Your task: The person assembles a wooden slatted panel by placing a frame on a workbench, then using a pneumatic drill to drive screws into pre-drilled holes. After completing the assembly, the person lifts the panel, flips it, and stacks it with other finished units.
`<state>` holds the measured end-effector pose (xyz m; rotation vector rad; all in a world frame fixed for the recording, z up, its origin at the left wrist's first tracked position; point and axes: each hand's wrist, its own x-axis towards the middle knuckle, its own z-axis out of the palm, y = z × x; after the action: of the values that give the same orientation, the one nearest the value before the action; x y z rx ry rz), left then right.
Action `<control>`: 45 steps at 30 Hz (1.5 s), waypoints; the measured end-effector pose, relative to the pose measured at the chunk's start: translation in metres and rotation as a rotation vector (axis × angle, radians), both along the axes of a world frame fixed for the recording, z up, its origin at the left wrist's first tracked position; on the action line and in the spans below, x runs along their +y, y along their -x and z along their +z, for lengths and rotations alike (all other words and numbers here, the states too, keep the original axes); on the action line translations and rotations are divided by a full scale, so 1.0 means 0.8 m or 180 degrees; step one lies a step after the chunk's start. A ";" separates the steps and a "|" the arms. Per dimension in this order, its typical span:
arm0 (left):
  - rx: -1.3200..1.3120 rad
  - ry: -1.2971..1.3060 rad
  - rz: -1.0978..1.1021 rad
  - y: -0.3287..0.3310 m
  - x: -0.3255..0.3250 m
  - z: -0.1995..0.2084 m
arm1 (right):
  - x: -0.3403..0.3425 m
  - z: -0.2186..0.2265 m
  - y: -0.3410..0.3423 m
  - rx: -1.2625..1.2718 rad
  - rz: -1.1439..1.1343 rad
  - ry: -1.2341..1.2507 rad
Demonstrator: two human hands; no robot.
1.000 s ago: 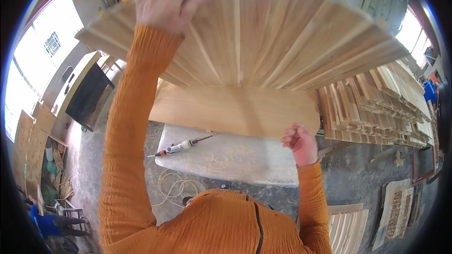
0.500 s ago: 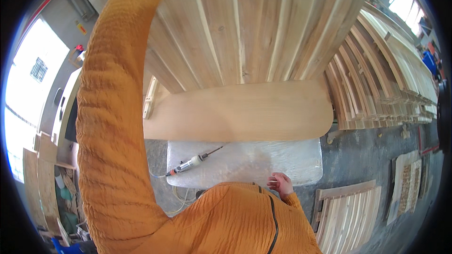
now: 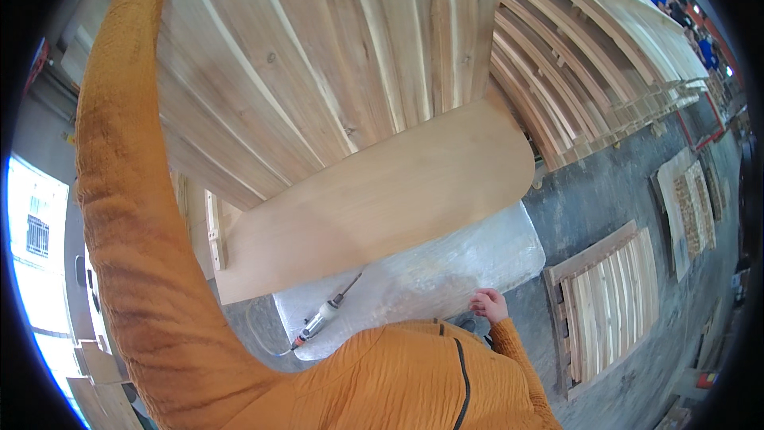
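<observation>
My left arm stretches up past the frame's top left, so my left hand is out of sight. Beside that arm stands a large panel of joined wooden planks [image 3: 318, 56]. At its foot lies a smooth tan board [image 3: 382, 191] with a rounded right end. My right hand [image 3: 490, 305] hangs low near the front edge of a plastic-wrapped slab [image 3: 446, 259], its fingers loosely bent and apart, holding nothing. On the wrap rests an air screwdriver [image 3: 321, 319] with a long bit and a thin hose.
Long stacked wooden boards [image 3: 557, 72] stand at the right. A slatted wood stack [image 3: 609, 302] sits on the grey floor [image 3: 589, 199] right of my hand, with another small stack [image 3: 688, 211] beyond. A small wooden bracket [image 3: 214, 229] stands at the left.
My view has turned, so the panel and board now slant and the stacks at the right show more. The left arm still reaches up; my right hand stays low, fingers slightly more bent.
</observation>
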<state>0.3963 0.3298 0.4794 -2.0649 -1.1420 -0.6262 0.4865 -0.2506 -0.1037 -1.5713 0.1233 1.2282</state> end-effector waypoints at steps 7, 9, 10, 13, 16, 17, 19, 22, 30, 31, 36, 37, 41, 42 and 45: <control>0.0178 0.0156 -0.0110 -0.017 0.013 -0.009 | -0.008 -0.022 0.011 -0.0329 0.0070 0.0208; -0.0026 -0.0436 -0.0355 -0.009 0.040 -0.020 | -0.007 -0.025 0.006 -0.0433 0.0250 0.0296; -0.0116 -0.0756 -0.0416 0.013 0.062 -0.020 | 0.001 -0.027 -0.004 -0.0422 0.0403 0.0342; 0.0057 -0.0617 -0.0079 0.019 0.087 0.000 | 0.007 -0.029 -0.018 -0.0394 0.0515 0.0479; 0.0266 -0.0346 0.0311 0.009 0.104 -0.006 | 0.008 -0.027 -0.013 -0.0942 0.0576 0.0534; 0.0170 -0.0495 0.0204 0.008 0.107 -0.006 | 0.008 -0.028 -0.009 -0.1227 0.0613 0.0492; -0.0023 -0.0781 0.0003 0.012 0.108 -0.011 | 0.009 -0.028 -0.008 -0.1297 0.0674 0.0486; 0.0137 -0.0440 0.0524 0.009 0.102 -0.006 | 0.010 -0.028 -0.009 -0.1313 0.0737 0.0450; 0.0190 -0.0392 0.0596 0.008 0.086 -0.006 | 0.008 -0.029 -0.016 -0.1095 0.0783 0.0486; 0.0210 -0.0399 0.0567 0.009 0.084 -0.005 | 0.007 -0.028 -0.015 -0.1042 0.0747 0.0455; 0.0246 -0.0374 0.0555 0.009 0.074 -0.010 | 0.004 -0.026 -0.015 -0.1094 0.0794 0.0444; 0.0265 -0.0344 0.0624 0.015 0.067 -0.006 | 0.004 -0.023 -0.014 -0.1093 0.0850 0.0431; 0.0147 -0.0186 0.0397 0.005 0.033 -0.008 | 0.012 -0.034 -0.016 -0.1147 0.0956 0.0551; -0.0004 -0.0070 0.0386 -0.007 0.021 -0.004 | 0.005 -0.038 -0.018 -0.1217 0.0901 0.0506; -0.0062 0.0099 0.0342 -0.012 0.001 -0.003 | 0.010 -0.022 -0.018 -0.1061 0.0903 0.0498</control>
<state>0.4060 0.3304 0.4772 -2.0124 -1.2720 -0.5808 0.5009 -0.2426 -0.1211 -1.9585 -0.2309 1.1723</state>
